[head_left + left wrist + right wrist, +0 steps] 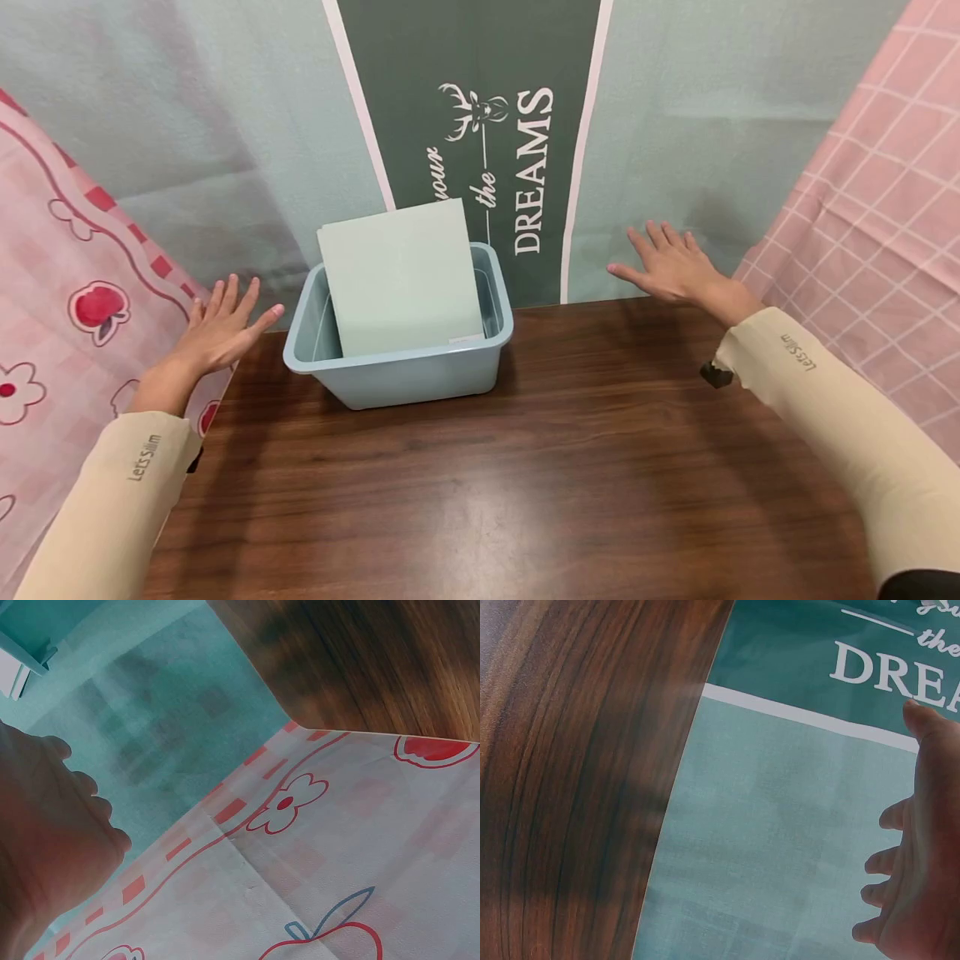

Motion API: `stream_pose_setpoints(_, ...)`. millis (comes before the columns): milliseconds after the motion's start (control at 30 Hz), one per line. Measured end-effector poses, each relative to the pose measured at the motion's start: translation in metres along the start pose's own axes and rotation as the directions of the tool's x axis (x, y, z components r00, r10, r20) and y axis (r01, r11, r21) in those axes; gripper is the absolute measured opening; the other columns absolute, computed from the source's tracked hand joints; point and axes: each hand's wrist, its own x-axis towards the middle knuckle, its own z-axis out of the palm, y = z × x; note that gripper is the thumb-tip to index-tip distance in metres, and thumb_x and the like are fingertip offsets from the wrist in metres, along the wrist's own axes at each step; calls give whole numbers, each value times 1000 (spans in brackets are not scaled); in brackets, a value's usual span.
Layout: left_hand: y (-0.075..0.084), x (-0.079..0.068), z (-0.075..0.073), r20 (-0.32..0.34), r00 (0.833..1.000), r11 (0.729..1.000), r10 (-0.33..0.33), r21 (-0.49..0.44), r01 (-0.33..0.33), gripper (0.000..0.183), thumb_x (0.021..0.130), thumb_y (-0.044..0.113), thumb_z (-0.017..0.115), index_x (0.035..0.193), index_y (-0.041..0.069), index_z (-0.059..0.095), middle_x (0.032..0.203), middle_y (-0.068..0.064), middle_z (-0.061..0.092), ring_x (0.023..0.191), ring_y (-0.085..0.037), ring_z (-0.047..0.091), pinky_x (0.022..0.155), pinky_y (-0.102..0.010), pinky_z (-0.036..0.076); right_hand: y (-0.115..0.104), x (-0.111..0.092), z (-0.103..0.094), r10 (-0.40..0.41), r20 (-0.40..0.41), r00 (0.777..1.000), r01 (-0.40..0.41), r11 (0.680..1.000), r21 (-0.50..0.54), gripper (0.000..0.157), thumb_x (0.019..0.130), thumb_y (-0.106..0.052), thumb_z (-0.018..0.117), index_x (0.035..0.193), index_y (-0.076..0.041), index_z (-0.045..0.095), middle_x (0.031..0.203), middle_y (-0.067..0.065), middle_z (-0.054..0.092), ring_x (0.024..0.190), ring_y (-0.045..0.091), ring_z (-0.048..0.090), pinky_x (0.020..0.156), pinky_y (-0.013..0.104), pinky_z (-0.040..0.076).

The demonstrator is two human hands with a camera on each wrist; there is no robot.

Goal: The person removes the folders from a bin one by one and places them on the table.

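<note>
In the head view a light blue plastic basin [420, 383] stands on the table toward the back. Pale green flat sheets or folders [401, 279] lean upright inside it, rising above the rim; their lower part is hidden by the front wall. My left hand [221, 329] hovers left of the basin, fingers spread, holding nothing. Well to the right of the basin, my right hand [671, 267] is held up with its fingers apart and nothing in it. Each wrist view shows the same bare hand, the left [60, 832] and the right [922, 855], at the frame's edge.
The brown wooden table [465, 483] runs back to a grey-green curtain [697, 100] printed with a deer head and lettering. A pink fruit-patterned cloth [52, 275] hangs at the left, a pink checked cloth [892, 208] at the right.
</note>
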Motion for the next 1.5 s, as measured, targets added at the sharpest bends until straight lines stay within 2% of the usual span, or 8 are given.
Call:
stream_pose_setpoints(200,1,0,-1,-1,1000,1000,5,-2,-5,91,109,66,23,167,5,-11,168,-28,-28,155,-51,-25,119,-75,-16,-1,-1,-1,3,6,1000,-3,1000,9,102,104,-77,30,170,-3,8,171,36,-1,158,57,-4,123,75,-2)
stream_pose_setpoints(667,2,1,-1,9,999,999,43,-7,-43,89,111,63,24,168,4,-10,169,-29,-25,157,-53,-20,120,-77,-10,-9,3,-2,-26,-22,999,27,1000,12,101,103,-76,36,170,-4,13,172,35,6,159,54,2,123,76,2)
stream_pose_setpoints(833,6,1,1,-8,998,998,68,-12,-68,88,111,61,27,168,4,-7,170,-29,-22,158,-52,-17,121,-76,-8,-13,5,-2,-29,-26,999,30,999,16,101,102,-76,37,170,-5,14,172,34,8,160,54,2,124,74,3)
stream_pose_setpoints(1233,20,9,3,6,993,993,115,-22,-114,86,111,61,27,169,8,-9,172,-25,-22,159,-49,-17,124,-71,-11,-27,12,-5,-83,-60,995,82,997,-5,100,102,-75,43,169,-5,20,171,33,15,159,53,10,125,73,9)
stream_pose_setpoints(1500,28,13,4,27,991,991,133,-33,-132,87,111,61,28,168,9,-11,172,-22,-25,160,-46,-19,124,-68,-15,-39,17,-9,-126,-75,989,125,992,-17,99,102,-74,43,170,-7,19,173,31,13,160,51,11,126,71,9)
